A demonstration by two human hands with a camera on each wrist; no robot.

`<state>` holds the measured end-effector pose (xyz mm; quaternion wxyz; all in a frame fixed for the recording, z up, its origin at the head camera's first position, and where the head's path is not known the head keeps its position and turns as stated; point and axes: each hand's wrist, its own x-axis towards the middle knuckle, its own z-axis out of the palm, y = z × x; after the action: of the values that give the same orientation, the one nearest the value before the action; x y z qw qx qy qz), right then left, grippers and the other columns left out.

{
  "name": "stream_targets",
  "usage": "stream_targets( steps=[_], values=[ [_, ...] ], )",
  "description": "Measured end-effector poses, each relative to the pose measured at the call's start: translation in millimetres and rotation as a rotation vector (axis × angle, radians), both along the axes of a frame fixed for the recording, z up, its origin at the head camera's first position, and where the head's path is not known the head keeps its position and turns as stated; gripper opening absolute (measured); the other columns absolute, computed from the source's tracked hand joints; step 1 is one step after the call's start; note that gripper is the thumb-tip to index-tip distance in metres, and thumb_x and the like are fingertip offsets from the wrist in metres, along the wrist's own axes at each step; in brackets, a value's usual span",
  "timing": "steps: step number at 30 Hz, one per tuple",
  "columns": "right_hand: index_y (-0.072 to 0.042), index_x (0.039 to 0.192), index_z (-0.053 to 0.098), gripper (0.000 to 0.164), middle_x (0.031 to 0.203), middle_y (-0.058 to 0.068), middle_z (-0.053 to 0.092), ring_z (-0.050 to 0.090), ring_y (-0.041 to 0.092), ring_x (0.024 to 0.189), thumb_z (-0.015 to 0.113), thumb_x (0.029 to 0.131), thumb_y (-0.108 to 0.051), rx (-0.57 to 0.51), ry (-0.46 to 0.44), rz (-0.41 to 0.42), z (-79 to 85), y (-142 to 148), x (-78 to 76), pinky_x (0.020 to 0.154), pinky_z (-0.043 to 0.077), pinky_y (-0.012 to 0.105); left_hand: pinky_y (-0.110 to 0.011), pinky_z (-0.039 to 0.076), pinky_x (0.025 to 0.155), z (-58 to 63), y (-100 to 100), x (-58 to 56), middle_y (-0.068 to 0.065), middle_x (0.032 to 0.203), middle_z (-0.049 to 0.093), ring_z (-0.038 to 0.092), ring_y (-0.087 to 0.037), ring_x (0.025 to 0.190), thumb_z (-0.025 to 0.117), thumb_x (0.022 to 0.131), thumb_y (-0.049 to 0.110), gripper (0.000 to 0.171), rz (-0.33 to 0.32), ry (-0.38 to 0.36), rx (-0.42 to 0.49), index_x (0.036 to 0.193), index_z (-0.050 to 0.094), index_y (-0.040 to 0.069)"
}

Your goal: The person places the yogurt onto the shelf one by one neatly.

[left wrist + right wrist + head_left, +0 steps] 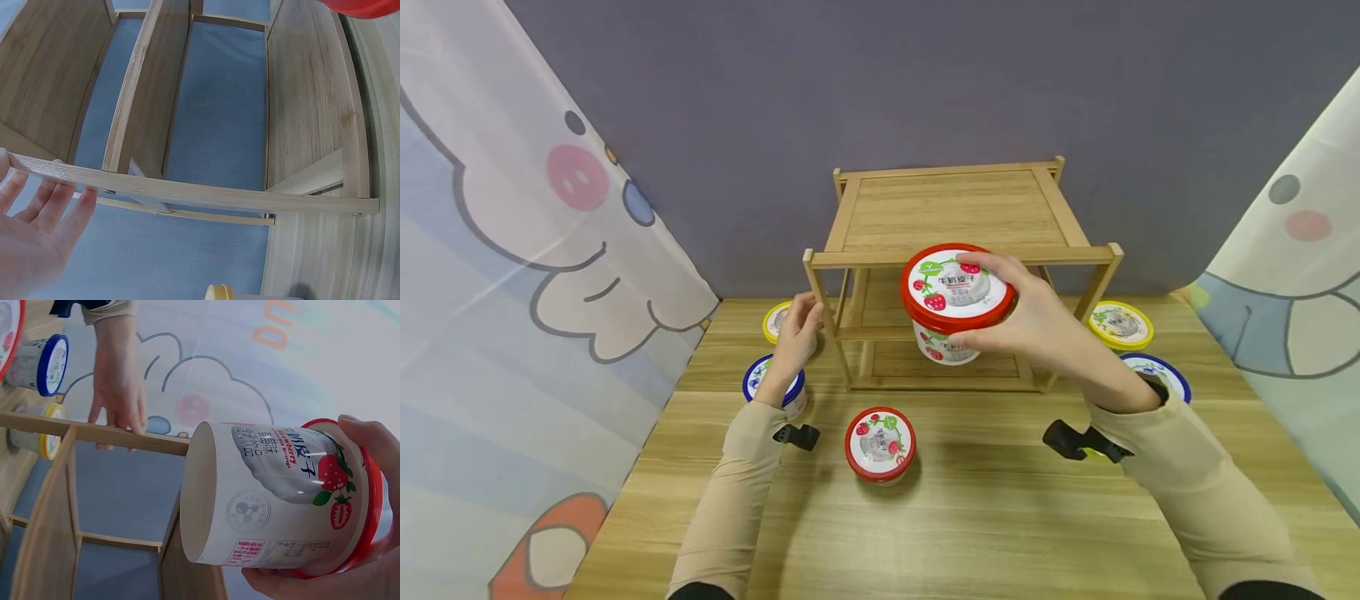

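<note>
My right hand grips a red-lidded strawberry tub by its lid rim, thumb on one side and fingers on the other. The tub is raised in front of the wooden shelf, its lid tipped toward the head camera. In the right wrist view its white base and printed side show. At the shelf's left front post, my left hand holds on, with the fingers behind the wood. Another red-lidded tub stands on the table in front of the shelf.
Left of the shelf stand a blue-lidded tub and a yellow-lidded tub, partly behind my left hand. To the right are a yellow-lidded tub and a blue-lidded tub, partly hidden by my right arm. A grey wall rises behind.
</note>
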<state>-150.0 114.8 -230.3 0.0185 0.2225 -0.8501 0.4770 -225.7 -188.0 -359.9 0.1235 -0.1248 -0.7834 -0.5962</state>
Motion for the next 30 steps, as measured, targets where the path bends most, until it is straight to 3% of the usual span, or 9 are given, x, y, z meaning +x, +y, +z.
stream_targets(
  steps=[8, 12, 16, 19, 26, 30],
  values=[
    [-0.021, 0.132, 0.039, 0.077, 0.126, 0.007, 0.041, 0.043, 0.022, 0.109, 0.079, 0.065, -0.022, -0.032, -0.057, -0.022, 23.7, -11, -5.4, 0.088, 0.04, 0.041, -0.046, 0.04, 0.088, 12.2, 5, 9.6, -0.029, 0.113, 0.046, 0.046, -0.035, 0.104, 0.035, 0.096, 0.009, 0.028, -0.008, -0.034, 0.007, 0.118, 0.038, -0.008],
    [-0.021, 0.132, 0.039, 0.077, 0.127, 0.007, 0.041, 0.043, 0.021, 0.11, 0.079, 0.066, -0.022, -0.032, -0.068, -0.031, 35.0, -16, -12.4, 0.088, 0.04, 0.041, -0.047, 0.04, 0.088, 22.9, 10, 18.2, -0.03, 0.111, 0.046, 0.046, -0.037, 0.104, 0.035, 0.096, 0.006, 0.027, 0.002, -0.033, -0.005, 0.117, 0.037, -0.01],
    [-0.02, 0.133, 0.037, 0.078, 0.13, 0.007, 0.04, 0.042, 0.02, 0.112, 0.078, 0.066, -0.023, -0.048, -0.063, -0.029, 45.4, -22, -22.7, 0.089, 0.04, 0.041, -0.049, 0.039, 0.089, 26.1, 11, 19.6, -0.031, 0.11, 0.046, 0.046, -0.038, 0.104, 0.035, 0.096, 0.005, 0.027, 0.005, -0.035, -0.004, 0.117, 0.037, -0.011],
    [-0.021, 0.134, 0.036, 0.079, 0.128, 0.006, 0.042, 0.043, 0.019, 0.111, 0.078, 0.066, -0.025, -0.065, -0.06, -0.03, 52.9, -27, -29.9, 0.09, 0.04, 0.039, -0.049, 0.039, 0.089, 25.0, 11, 17.5, -0.031, 0.111, 0.046, 0.046, -0.039, 0.104, 0.034, 0.096, 0.005, 0.026, 0.0, -0.028, -0.005, 0.117, 0.037, -0.011],
    [-0.021, 0.133, 0.036, 0.076, 0.126, 0.003, 0.043, 0.044, 0.015, 0.108, 0.076, 0.068, -0.029, -0.069, -0.064, -0.032, 65.6, -38, -43.2, 0.089, 0.04, 0.034, -0.049, 0.039, 0.089, 4.6, 2, 1.0, -0.028, 0.112, 0.047, 0.046, -0.036, 0.104, 0.036, 0.096, 0.009, 0.027, -0.016, -0.023, 0.022, 0.118, 0.038, -0.007],
    [-0.021, 0.133, 0.035, 0.077, 0.126, 0.001, 0.043, 0.044, 0.014, 0.108, 0.076, 0.068, -0.029, -0.096, -0.096, -0.024, 70.8, -45, -50.9, 0.089, 0.039, 0.033, -0.051, 0.039, 0.088, -0.1, 0, -0.3, -0.028, 0.111, 0.047, 0.047, -0.034, 0.103, 0.036, 0.096, 0.012, 0.028, -0.014, -0.002, 0.02, 0.118, 0.039, -0.006]
  ],
)
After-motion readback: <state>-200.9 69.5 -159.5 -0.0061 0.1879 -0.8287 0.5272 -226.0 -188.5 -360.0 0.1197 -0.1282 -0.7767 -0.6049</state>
